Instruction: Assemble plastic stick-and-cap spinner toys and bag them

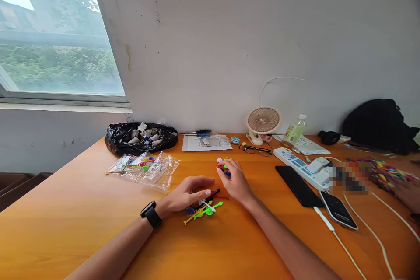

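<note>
My left hand (188,192), with a black watch (151,215) on its wrist, rests palm down on the orange table (82,210). Its fingers lie over a small pile of coloured plastic clock hands (204,210), yellow, green, white and black. My right hand (233,180) is just to the right and farther back. Its fingertips pinch a small cluster of coloured plastic pieces (224,165), red, green and blue. The two hands are close together but apart.
Clear plastic bags of coloured parts (147,167) lie left of the hands, a black bag of small rolls (141,137) behind them. Papers (206,142), glasses (256,150), a fan (262,121), a bottle (294,130), a power strip (303,167), two phones (300,186), cables. Another person's hand (408,193) at the right edge.
</note>
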A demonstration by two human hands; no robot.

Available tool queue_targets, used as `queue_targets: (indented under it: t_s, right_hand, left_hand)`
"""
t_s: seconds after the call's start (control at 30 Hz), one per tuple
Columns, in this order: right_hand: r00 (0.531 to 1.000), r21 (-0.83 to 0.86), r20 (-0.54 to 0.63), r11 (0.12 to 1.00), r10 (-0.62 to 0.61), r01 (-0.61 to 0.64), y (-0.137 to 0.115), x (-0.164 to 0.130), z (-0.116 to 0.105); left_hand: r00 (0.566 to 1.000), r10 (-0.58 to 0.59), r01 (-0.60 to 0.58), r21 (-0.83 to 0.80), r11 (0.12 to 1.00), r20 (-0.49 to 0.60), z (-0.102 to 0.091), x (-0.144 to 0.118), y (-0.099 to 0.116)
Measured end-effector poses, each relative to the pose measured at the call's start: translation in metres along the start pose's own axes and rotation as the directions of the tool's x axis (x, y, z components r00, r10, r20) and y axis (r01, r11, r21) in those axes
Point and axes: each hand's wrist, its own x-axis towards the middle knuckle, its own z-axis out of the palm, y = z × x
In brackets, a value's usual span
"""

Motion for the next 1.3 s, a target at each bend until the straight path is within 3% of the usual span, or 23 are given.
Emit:
queue_targets:
  t_s: [0.07,0.17,0.23,0.3,0.43,0.57,0.67,0.73,0.83,0.9,0.97,1.07,1.17,1.3]
  right_hand:
    - [0.999,-0.045,-0.014,0.999,0.029,-0.030,0.007,0.008,0.002]
    - [0.998,-0.129,0.021,0.990,0.066,-0.063,0.014,0.026,0.003]
    - [0.993,-0.158,0.062,0.983,0.103,-0.092,0.018,0.042,0.005]
    - [0.987,-0.160,0.089,0.980,0.135,-0.120,0.021,0.059,0.008]
    - [0.973,-0.112,0.131,0.978,0.189,-0.174,0.025,0.091,0.012]
    - [0.954,0.007,0.238,0.982,0.181,-0.188,0.017,0.110,0.010]
    - [0.935,0.106,0.327,0.977,0.140,-0.183,0.006,0.115,0.003]
    - [0.924,0.148,0.364,0.973,0.114,-0.178,-0.002,0.115,-0.003]
    - [0.906,0.216,0.415,0.958,0.084,-0.188,-0.016,0.111,-0.016]
    - [0.873,0.284,0.487,0.938,0.038,-0.199,-0.029,0.107,-0.023]
    - [0.846,0.334,0.531,0.928,-0.038,-0.168,-0.045,0.103,-0.027]
    - [0.910,0.311,0.406,0.949,-0.085,-0.050,-0.074,0.095,-0.020]
    - [0.984,0.159,0.130,0.982,-0.120,0.099,-0.097,0.088,-0.003]
    - [0.975,-0.041,-0.101,0.980,-0.198,0.195,-0.108,0.083,0.019]
  left_hand:
    - [0.999,0.022,-0.019,0.071,0.997,-0.046,-0.003,0.003,0.000]
    - [0.967,0.158,-0.068,0.392,0.918,-0.201,-0.015,0.007,-0.003]
    - [0.932,0.248,-0.028,0.630,0.776,-0.264,-0.028,0.008,-0.005]
    - [0.897,0.279,0.118,0.793,0.598,-0.344,-0.044,0.005,-0.005]
    - [0.818,0.192,0.452,0.813,0.367,-0.542,-0.073,-0.007,-0.003]
    - [0.839,0.092,0.493,0.820,0.290,-0.537,-0.083,-0.015,-0.002]
    - [0.851,0.103,0.465,0.830,0.308,-0.515,-0.083,-0.009,0.002]
    - [0.846,0.136,0.433,0.814,0.387,-0.515,-0.085,0.002,0.013]
    - [0.845,0.148,0.291,0.675,0.678,-0.513,-0.089,0.024,0.044]
    - [0.790,0.088,0.228,0.423,0.877,-0.607,-0.087,0.040,0.067]
    - [0.755,0.018,0.118,0.163,0.980,-0.655,-0.081,0.052,0.086]
    - [0.713,-0.072,-0.022,-0.125,0.992,-0.698,-0.069,0.065,0.097]
    - [0.667,-0.142,-0.139,-0.309,0.941,-0.731,-0.064,0.074,0.090]
    - [0.652,-0.233,-0.248,-0.494,0.834,-0.721,-0.071,0.081,0.077]
